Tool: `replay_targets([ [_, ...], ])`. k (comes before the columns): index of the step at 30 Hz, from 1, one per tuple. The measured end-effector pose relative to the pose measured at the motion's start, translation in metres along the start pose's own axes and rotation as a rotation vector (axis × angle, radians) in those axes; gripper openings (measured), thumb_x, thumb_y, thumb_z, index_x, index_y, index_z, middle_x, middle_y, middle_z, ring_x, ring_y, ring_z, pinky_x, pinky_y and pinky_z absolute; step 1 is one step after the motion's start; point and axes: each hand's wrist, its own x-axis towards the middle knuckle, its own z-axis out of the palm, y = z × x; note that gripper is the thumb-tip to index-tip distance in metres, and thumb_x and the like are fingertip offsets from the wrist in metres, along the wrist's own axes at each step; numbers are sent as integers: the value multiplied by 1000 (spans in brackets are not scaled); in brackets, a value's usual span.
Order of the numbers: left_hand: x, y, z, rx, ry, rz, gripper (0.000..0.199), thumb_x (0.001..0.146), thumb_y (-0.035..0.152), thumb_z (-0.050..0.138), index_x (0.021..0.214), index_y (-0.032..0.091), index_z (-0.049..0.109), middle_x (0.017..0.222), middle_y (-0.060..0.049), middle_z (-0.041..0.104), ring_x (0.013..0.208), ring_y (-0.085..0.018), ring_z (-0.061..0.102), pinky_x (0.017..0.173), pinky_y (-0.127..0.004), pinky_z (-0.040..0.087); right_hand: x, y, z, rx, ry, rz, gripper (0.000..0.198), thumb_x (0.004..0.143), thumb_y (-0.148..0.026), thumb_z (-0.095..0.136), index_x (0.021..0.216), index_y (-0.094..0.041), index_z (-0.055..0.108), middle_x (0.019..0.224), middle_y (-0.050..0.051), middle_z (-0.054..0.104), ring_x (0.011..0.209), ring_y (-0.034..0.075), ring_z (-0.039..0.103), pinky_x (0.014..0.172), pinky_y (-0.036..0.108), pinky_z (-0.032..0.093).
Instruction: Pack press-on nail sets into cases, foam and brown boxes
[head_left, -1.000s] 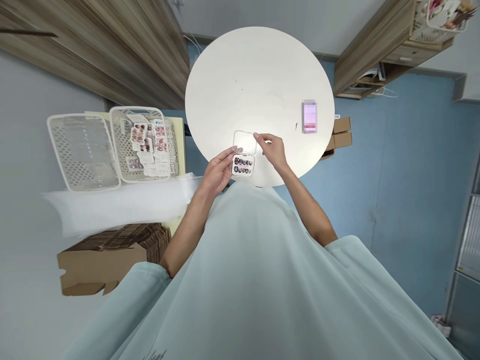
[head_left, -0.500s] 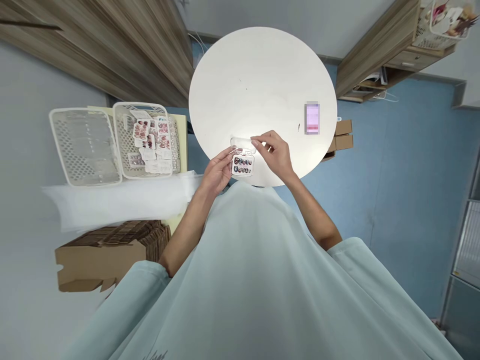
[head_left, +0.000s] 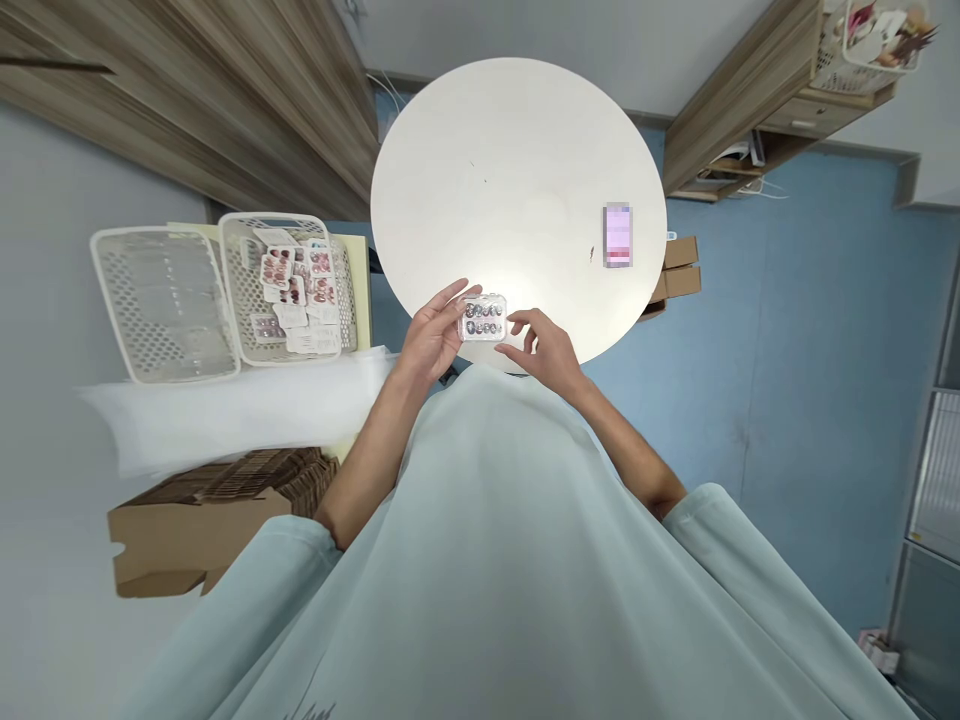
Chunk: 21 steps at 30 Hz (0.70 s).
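Note:
A small clear plastic case (head_left: 484, 318) holds two rows of dark, shiny press-on nails, and its lid lies closed over them. My left hand (head_left: 435, 330) grips the case by its left side, above the near edge of the round white table (head_left: 517, 140). Just right of the case is my right hand (head_left: 547, 350), thumb and forefinger apart, with nothing seen between them. Whether its fingertips touch the case's edge is hard to make out.
A phone (head_left: 618, 236) lies on the table's right side. To the left, a white basket (head_left: 231, 300) holds several nail packs, beside another basket (head_left: 161, 305). Below them are white sheets (head_left: 240, 408) and folded cardboard boxes (head_left: 187, 540).
The case's raised lid has come down over the nails. My right hand has let go of the lid and moved down to the case's right side.

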Motion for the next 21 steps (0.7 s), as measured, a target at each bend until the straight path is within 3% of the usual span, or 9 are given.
replay_targets([
  [2, 0, 0, 0, 5, -8, 8, 57, 93, 36, 88, 146, 21, 71, 156, -19, 70, 153, -36, 62, 126, -52, 55, 2, 1, 1, 172, -4, 137, 56, 89, -70, 86, 120, -26, 71, 112, 3, 78, 65, 13, 61, 65, 30, 53],
  [6, -3, 1, 2, 24, -28, 29, 62, 93, 41, 89, 149, 22, 70, 156, -18, 71, 149, -34, 65, 122, -48, 56, 5, 1, 7, 483, -162, 312, 64, 81, -84, 84, 96, -22, 72, 101, 6, 81, 57, 11, 59, 51, 27, 45],
  [11, -13, 1, -8, 155, 15, 25, 65, 95, 52, 88, 151, 24, 70, 151, -17, 74, 143, -35, 68, 115, -46, 58, 8, -2, 14, 584, -184, 330, 67, 74, -85, 89, 87, -22, 70, 98, 6, 81, 55, 9, 55, 46, 25, 38],
  [17, -32, -3, -31, 428, 89, -25, 72, 86, 58, 94, 143, 18, 75, 105, -11, 83, 112, -33, 78, 102, -44, 59, 11, 4, 13, 570, -175, 325, 66, 74, -85, 89, 87, -22, 69, 98, 6, 81, 55, 9, 55, 44, 25, 36],
  [21, -38, -6, -35, 423, 112, 6, 66, 85, 53, 94, 139, 17, 78, 94, -8, 80, 96, -28, 78, 93, -40, 60, 13, 6, 16, 567, -197, 316, 66, 74, -85, 89, 87, -22, 70, 98, 6, 81, 55, 9, 55, 44, 25, 36],
])
